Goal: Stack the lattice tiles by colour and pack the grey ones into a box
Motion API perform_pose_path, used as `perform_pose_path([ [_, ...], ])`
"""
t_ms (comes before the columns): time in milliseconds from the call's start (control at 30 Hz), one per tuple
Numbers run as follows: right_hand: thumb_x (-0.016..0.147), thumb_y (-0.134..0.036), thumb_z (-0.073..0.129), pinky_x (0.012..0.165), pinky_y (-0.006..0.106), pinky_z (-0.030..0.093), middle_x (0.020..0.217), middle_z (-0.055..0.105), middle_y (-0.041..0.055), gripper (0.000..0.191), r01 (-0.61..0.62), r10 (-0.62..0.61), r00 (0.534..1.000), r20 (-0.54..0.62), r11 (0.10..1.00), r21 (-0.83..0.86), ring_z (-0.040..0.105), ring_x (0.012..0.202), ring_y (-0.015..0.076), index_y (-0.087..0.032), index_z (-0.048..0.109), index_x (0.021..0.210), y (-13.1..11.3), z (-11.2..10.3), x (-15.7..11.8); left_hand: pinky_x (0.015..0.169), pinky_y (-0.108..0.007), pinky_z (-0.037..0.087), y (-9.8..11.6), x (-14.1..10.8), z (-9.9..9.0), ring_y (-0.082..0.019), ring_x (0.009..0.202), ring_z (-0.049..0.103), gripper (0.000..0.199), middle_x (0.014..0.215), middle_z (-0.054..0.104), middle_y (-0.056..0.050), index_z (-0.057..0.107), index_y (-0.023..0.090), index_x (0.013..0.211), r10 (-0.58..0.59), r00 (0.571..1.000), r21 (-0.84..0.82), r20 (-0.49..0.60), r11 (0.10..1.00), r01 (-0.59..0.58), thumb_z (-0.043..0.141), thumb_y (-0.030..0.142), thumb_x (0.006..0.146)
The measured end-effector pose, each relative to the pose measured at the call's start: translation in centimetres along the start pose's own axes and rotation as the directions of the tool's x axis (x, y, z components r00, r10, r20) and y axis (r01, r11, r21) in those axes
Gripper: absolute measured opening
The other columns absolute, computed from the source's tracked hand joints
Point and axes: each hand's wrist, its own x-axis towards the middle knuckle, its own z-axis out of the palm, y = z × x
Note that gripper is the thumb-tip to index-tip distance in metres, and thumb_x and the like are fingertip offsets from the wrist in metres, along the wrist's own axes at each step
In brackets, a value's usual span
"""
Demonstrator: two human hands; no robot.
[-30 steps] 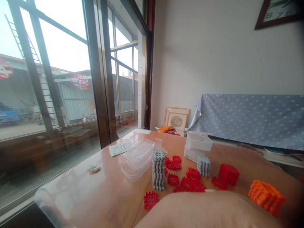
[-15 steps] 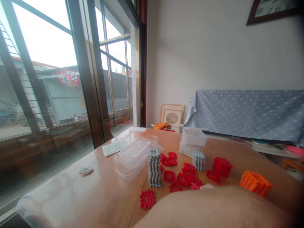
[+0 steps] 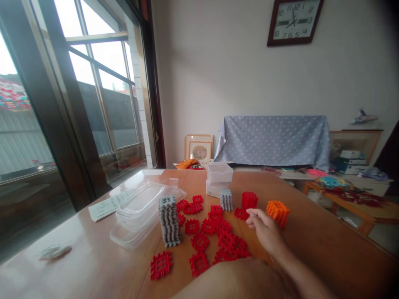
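My right hand [image 3: 264, 228] reaches in from the lower right, fingers curled together. Its fingertips are beside a loose red waffle block [image 3: 240, 214] and a red stack [image 3: 249, 200]; whether anything is between them I cannot make out. Right of the hand stands an orange stack [image 3: 277, 211]. Many flat red waffle blocks [image 3: 208, 226] lie scattered in the middle, with a single one [image 3: 161, 265] nearer me. A tall grey stack [image 3: 169, 222] stands left of them, a shorter grey one [image 3: 226, 199] behind. My left hand is not visible. A bare limb [image 3: 237, 280] fills the bottom, hiding part of the table.
Clear plastic lids [image 3: 140, 203] lie on the wooden table [image 3: 99, 265], beside a printed sheet [image 3: 107, 204]. Two clear boxes [image 3: 219, 173] are stacked at the back. A small packet [image 3: 54, 252] lies at the left. Windows rise along the left side.
My view has swung to the right, bringing the wall clock fully in. My right hand now shows beside the red stack. The bare limb sits lower, uncovering more red blocks.
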Motion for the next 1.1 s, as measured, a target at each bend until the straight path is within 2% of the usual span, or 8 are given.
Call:
perform_pose_path([
  [67, 0.086, -0.049, 0.056, 0.088, 0.038, 0.054, 0.092, 0.076, 0.0063, 0.038, 0.037, -0.037, 0.999, -0.024, 0.999, -0.022, 0.071, 0.089, 0.0253, -0.023, 0.071, 0.109, 0.5, -0.1, 0.5, 0.097, -0.06, 0.047, -0.7, -0.4, -0.4, -0.039, 0.115, 0.059, 0.022, 0.091, 0.067, -0.008, 0.075, 0.031, 0.084, 0.053, 0.996, 0.227, 0.065, 0.972, -0.067, 0.073, 0.053, 0.081],
  [133, 0.088, -0.045, 0.055, 0.098, 0.041, 0.051, 0.108, 0.076, 0.0072, 0.036, 0.083, -0.083, 0.997, 0.005, 0.993, -0.078, 0.07, 0.103, 0.0263, -0.026, 0.07, 0.114, 1.3, 0.1, 0.8, 0.101, -0.066, 0.039, -1.6, -0.5, -1.0, -0.043, 0.112, 0.06, 0.03, 0.08, 0.066, -0.01, 0.074, 0.032, 0.067, 0.15, 0.973, 0.587, 0.176, 0.777, -0.226, 0.068, 0.057, 0.082],
  [267, 0.092, -0.034, 0.048, 0.113, 0.043, 0.041, 0.136, 0.065, 0.012, 0.048, 0.181, -0.136, 0.978, 0.158, 0.932, -0.314, 0.057, 0.131, 0.0264, -0.02, 0.059, 0.137, 3.2, 0.9, 1.1, 0.098, -0.063, 0.041, -2.9, 0.1, -2.5, -0.039, 0.108, 0.06, 0.021, 0.1, 0.069, -0.013, 0.08, 0.032, 0.095, 0.163, 0.94, 0.907, 0.298, 0.26, -0.333, 0.061, 0.039, 0.09],
  [367, 0.092, -0.028, 0.045, 0.118, 0.045, 0.034, 0.147, 0.055, 0.0156, 0.054, 0.247, -0.11, 0.954, 0.278, 0.814, -0.525, 0.042, 0.144, 0.028, -0.013, 0.053, 0.144, 3.8, 1.3, 1.0, 0.098, -0.06, 0.043, -2.7, 0.4, -3.3, -0.037, 0.11, 0.057, 0.023, 0.107, 0.068, -0.01, 0.076, 0.03, 0.104, 0.043, 0.944, 0.943, 0.326, 0.047, -0.328, 0.065, 0.039, 0.086],
  [633, 0.095, -0.026, 0.042, 0.102, 0.039, 0.046, 0.124, 0.072, 0.0095, 0.04, 0.343, -0.118, 0.913, 0.391, 0.741, -0.577, 0.064, 0.117, 0.0262, -0.022, 0.067, 0.126, 0.5, 1.1, -1.0, 0.092, -0.046, 0.047, -0.4, -0.6, -5.1, -0.03, 0.105, 0.057, 0.015, 0.108, 0.068, -0.005, 0.071, 0.027, 0.092, 0.125, 0.977, 0.983, 0.175, 0.041, -0.182, 0.064, 0.026, 0.079],
  [900, 0.095, -0.033, 0.044, 0.09, 0.032, 0.052, 0.114, 0.076, 0.0071, 0.037, 0.223, -0.097, 0.94, 0.327, 0.9, -0.374, 0.07, 0.105, 0.0222, -0.022, 0.069, 0.12, -0.7, 1.2, -1.5, 0.088, -0.041, 0.048, 2.7, -1.5, -6.6, -0.028, 0.103, 0.058, 0.021, 0.111, 0.064, -0.009, 0.064, 0.023, 0.098, 0.188, 0.981, 0.998, 0.046, 0.031, -0.053, 0.055, 0.018, 0.08],
  [1000, 0.094, -0.034, 0.046, 0.093, 0.035, 0.051, 0.115, 0.075, 0.0098, 0.039, 0.215, -0.109, 0.96, 0.257, 0.876, -0.431, 0.068, 0.107, 0.024, -0.018, 0.067, 0.123, -0.2, 0.9, -1.1, 0.089, -0.04, 0.047, 3.3, -1.6, -7.4, -0.028, 0.106, 0.057, 0.021, 0.113, 0.063, -0.009, 0.063, 0.024, 0.101, 0.257, 0.962, 0.994, -0.098, 0.069, 0.083, 0.054, 0.022, 0.083],
  [1100, 0.09, -0.032, 0.052, 0.101, 0.039, 0.046, 0.124, 0.071, 0.0121, 0.045, 0.27, -0.137, 0.95, 0.282, 0.813, -0.516, 0.063, 0.116, 0.0272, -0.017, 0.063, 0.131, 0.2, 0.9, -1.2, 0.098, -0.047, 0.044, 2.7, -1.5, -8.6, -0.034, 0.119, 0.052, 0.044, 0.13, 0.058, -0.011, 0.059, 0.026, 0.122, 0.308, 0.923, 0.972, -0.232, 0.111, 0.207, 0.063, 0.041, 0.081],
])
